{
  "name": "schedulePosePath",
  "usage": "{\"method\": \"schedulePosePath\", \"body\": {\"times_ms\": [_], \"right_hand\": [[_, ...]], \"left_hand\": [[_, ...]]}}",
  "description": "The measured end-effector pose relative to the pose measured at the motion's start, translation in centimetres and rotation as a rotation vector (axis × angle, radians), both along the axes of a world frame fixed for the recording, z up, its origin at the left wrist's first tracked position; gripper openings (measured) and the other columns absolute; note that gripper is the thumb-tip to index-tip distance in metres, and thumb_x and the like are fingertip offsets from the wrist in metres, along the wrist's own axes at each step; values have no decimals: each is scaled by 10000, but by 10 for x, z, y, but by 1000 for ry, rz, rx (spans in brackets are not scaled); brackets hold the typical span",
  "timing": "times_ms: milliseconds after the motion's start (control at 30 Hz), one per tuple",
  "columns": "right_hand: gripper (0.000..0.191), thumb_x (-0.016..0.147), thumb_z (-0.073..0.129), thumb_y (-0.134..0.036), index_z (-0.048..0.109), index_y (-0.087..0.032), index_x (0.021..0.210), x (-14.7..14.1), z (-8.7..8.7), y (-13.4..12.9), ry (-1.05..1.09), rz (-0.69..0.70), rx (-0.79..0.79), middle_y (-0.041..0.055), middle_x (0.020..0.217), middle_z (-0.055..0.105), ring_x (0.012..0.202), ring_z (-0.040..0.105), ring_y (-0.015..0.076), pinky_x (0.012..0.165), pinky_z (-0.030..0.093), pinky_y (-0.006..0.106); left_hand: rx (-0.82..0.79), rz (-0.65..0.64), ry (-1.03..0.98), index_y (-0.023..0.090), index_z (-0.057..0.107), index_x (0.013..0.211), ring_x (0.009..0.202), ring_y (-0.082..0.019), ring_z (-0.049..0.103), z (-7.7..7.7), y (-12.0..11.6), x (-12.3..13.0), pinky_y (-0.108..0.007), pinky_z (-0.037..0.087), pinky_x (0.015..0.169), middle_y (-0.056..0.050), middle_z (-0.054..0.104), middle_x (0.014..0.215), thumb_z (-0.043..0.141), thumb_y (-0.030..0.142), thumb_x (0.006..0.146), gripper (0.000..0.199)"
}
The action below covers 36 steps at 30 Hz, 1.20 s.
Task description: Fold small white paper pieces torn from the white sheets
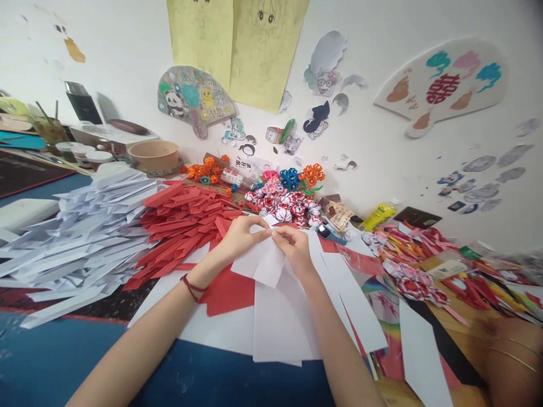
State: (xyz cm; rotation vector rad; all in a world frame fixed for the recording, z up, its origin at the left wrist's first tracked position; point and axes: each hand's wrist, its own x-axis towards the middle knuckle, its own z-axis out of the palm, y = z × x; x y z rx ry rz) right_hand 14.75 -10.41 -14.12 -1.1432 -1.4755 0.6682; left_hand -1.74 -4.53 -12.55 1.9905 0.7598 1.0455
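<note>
Blue tabletop, white wall behind; from here I see L hand & R hand, fingertips pinched tog. on small white paper, approx. centre; red strips at its 10 o'clock, red-white flowers at 12

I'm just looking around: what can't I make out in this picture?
All in the head view:
Pinched part of the white paper: hidden behind the fingers of the left hand and right hand.
Yellow sheets on the wall: tops cut off by the upper edge.
Another person's arm: blurred, and cut off at the lower right.
Yellow bottle: label print too small to read.
</note>
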Motion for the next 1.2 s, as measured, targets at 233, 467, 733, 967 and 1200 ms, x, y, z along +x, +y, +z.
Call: {"method": "schedulePosePath", "body": {"times_ms": [233,467,733,967,1200], "right_hand": [[170,854,582,-316,664,-185,786,-2,-2,-11,-197,-118,163,27,772,670,748,616,185,732,461,279],[211,870,546,-365,632,-185,803,-5,-1,4,-114,-87,120,20,793,642,786,596,188,698,443,265],[170,859,573,-333,633,-182,809,-2,3,-3,-95,-20,102,20,801,633,799,585,182,740,431,269],[200,832,599,-378,627,-187,778,4,6,-5,79,84,-55,9,767,609,747,560,167,674,423,253],[216,811,622,-388,625,-180,755,6,6,-6,108,93,-47,6,739,592,708,544,153,639,416,245]], "left_hand": [[27,-30,36,161,691,794,796,-182,633,-1,-3,2,-261,442,755,-27,706,819,621,393,780,242],[31,92,-70,165,670,790,814,-174,629,-1,-5,4,-255,436,775,-19,699,837,620,358,786,200],[46,68,-24,169,673,777,797,-173,631,1,-9,4,-252,429,758,-18,705,825,625,349,787,186],[28,27,-55,158,673,787,780,-171,624,3,-11,4,-248,430,745,-25,699,822,619,387,796,235],[-41,-26,-86,147,664,804,800,-182,620,2,-10,4,-259,451,747,-41,687,840,603,392,793,253]]}}
